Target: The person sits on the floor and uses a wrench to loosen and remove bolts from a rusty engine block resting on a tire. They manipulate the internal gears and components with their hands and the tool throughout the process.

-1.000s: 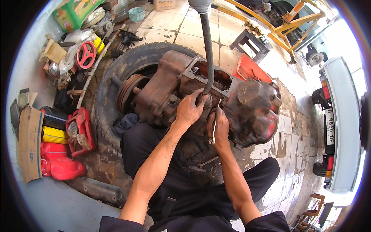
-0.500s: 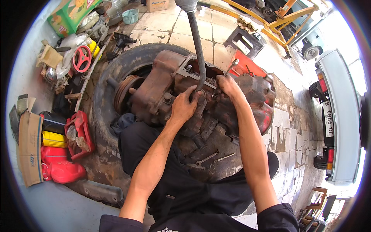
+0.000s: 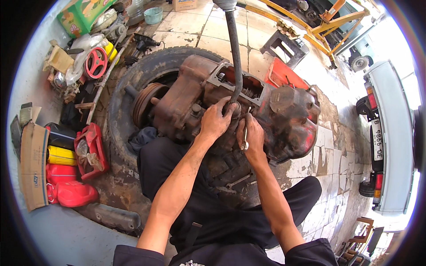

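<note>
Landmark: rust-brown metal housing point(image 3: 179, 97), its top opened, lying partly over a tyre point(image 3: 119, 99).

Right hand point(image 3: 251, 135): at the housing's near side, below its opening. Fingers closed on a wrench point(image 3: 244, 145), whose ring end points down, away from the housing. Change: half a second ago this hand was higher, at the right end of the housing's opening, with the wrench tipped up toward the red tray point(image 3: 277, 73) beyond the housing. Position now closely matches that of one second ago.

Left hand point(image 3: 216, 120): near side of the housing, left of the right hand; little changed. Fingers bent against the foot of a long bent lever point(image 3: 235, 53); cannot tell whether they close around it. Lever rises past the housing's opening, as before.

Second wrench point(image 3: 239, 181): on the ground, near side of the housing, unmoved. Thin bar beside it, fully visible half a second ago, now largely covered by the right forearm point(image 3: 273, 195).
</note>
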`<action>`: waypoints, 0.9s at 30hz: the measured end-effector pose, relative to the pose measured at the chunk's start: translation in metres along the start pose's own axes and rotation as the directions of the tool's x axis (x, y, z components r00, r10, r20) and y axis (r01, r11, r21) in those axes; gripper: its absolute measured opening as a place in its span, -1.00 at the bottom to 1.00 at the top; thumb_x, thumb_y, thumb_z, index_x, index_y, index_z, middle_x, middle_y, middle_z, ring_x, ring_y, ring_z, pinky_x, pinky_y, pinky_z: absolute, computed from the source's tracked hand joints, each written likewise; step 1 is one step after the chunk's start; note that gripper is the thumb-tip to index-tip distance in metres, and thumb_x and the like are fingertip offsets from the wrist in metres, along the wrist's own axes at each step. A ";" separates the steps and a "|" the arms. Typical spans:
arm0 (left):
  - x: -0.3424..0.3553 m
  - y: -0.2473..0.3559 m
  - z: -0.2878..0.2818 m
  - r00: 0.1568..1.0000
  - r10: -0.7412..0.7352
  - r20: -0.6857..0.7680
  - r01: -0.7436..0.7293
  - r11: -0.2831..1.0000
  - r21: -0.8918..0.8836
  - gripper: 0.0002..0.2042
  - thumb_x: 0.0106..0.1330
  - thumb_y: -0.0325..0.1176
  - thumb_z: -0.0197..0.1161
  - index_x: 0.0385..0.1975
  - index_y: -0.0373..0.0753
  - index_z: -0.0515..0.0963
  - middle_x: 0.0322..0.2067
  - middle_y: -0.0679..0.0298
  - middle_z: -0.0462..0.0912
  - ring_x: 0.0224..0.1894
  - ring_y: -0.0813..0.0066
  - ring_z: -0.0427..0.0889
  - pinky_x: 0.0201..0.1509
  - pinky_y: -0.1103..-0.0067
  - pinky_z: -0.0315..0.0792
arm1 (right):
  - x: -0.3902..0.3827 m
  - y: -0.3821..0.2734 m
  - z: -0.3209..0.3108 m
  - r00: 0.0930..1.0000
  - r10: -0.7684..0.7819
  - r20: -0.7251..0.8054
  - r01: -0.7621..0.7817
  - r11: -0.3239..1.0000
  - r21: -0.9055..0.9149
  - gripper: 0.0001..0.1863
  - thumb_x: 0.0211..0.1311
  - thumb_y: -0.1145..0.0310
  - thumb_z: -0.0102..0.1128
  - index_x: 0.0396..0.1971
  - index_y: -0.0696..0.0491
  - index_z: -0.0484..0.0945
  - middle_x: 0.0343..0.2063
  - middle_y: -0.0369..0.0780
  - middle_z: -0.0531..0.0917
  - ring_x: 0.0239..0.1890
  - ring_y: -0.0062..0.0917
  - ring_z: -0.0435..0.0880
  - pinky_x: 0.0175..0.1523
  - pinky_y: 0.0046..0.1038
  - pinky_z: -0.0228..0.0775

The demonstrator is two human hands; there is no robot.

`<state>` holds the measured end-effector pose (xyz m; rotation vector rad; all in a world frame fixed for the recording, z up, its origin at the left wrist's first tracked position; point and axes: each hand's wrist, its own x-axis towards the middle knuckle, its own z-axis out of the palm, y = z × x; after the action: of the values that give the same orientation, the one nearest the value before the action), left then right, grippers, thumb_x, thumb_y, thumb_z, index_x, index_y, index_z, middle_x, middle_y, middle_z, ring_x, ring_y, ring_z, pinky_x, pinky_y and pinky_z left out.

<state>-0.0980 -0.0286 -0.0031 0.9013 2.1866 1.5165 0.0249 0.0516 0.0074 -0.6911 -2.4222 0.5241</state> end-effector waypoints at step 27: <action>-0.002 0.005 -0.007 1.000 -0.017 0.014 0.016 0.998 0.053 -0.55 0.39 0.07 0.10 0.11 -0.10 0.51 -0.15 0.00 0.67 -0.03 -0.06 0.59 0.02 0.18 0.45 | -0.005 0.002 -0.011 0.997 0.072 0.022 -0.074 0.987 0.143 -0.91 0.26 0.51 0.01 -0.33 0.20 0.47 -0.47 0.05 0.59 -0.39 -0.02 0.63 -0.29 -0.15 0.44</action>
<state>-0.0991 -0.0341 0.0036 0.9061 2.2276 1.4466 0.0359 0.0521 0.0126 -0.7174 -2.3542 0.7299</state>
